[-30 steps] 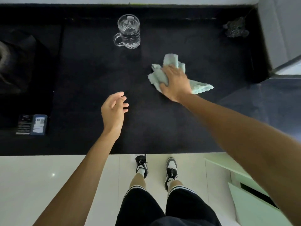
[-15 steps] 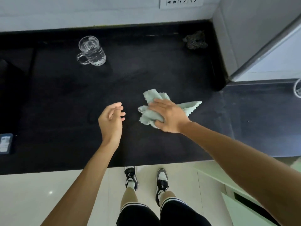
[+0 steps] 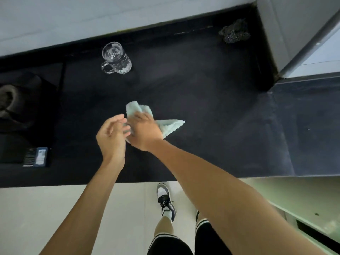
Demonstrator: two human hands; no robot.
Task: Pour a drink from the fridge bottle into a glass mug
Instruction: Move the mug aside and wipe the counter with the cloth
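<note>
Both forearms reach up from the bottom of the frame, across the front edge of the black counter (image 3: 202, 107), with one shoe (image 3: 165, 199) on the pale floor below that edge. The left hand (image 3: 112, 137) sits at centre frame, fingers loosely curled and holding nothing. Its fingertips are right at the right hand (image 3: 145, 131); can't tell if they touch. The right hand is back-up, fingers bent over the bunched pale-green cloth (image 3: 170, 126), gripping it on the counter. Versus 0.5 s ago, the left hand was clear of the cloth with a gap and is now closed in against it, and the cloth is more gathered. The glass mug (image 3: 116, 58) is upright in the upper left, near the back wall, handle toward the lower left, well apart from both hands. Bare counter lies between the hands and the mug, and to the right of the cloth. A small box (image 3: 37, 156) is at left and a dark scrubber lump (image 3: 234, 33) is at upper right, beside the grey cabinet corner (image 3: 294, 24).
</note>
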